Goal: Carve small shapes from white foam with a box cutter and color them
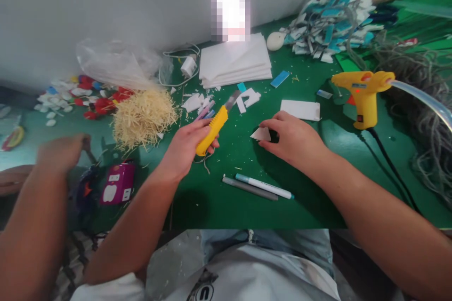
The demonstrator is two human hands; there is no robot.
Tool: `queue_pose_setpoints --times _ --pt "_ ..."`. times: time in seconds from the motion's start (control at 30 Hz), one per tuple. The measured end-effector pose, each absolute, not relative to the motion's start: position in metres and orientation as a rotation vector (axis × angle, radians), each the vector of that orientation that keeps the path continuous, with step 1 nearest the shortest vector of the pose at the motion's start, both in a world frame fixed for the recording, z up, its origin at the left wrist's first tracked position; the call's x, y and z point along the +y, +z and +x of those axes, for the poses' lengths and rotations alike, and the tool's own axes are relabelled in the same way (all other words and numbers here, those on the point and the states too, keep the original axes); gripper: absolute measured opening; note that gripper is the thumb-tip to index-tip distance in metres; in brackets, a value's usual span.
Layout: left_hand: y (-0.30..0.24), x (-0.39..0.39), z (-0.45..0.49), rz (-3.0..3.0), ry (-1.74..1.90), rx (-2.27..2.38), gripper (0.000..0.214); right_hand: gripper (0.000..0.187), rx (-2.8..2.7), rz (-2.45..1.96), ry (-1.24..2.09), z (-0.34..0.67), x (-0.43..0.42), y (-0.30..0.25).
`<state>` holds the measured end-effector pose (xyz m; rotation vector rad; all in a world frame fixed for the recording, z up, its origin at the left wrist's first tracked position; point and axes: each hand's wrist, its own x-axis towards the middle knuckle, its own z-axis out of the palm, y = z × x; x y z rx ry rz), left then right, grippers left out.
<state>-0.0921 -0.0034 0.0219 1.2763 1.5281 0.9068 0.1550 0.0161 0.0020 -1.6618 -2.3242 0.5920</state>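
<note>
A yellow utility knife (213,132) is in my left hand (185,146), its blade out and pointing away toward some white offcuts (249,99). My right hand (293,135) pinches a small white triangular piece (261,134) between thumb and fingers, just above the green table. Behind that hand lies a white rectangular piece (300,109). Two pens rest side by side nearer to me: a grey one (250,187) and a white one with teal ends (264,186).
A yellow glue gun (365,94) stands at the right, its cable trailing forward. White sheets (235,61) are stacked at the back. Straw (143,117) and a purple box (118,182) lie left, beside a co-worker's blurred arm (42,207). Scraps (328,23) and grey string (423,103) fill the right.
</note>
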Motion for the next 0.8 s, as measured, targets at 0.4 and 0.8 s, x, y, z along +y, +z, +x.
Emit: queue_pose_setpoints --times 0.4,0.8 --pt "0.014 0.002 -0.083 0.834 1.041 1.217 0.037 0.046 -2.184 -1.605 0.591 0.149 0.007 0.009" --pt "0.013 -0.004 -0.088 0.936 1.291 1.291 0.044 0.024 -2.147 -1.602 0.629 0.153 0.009 0.011"
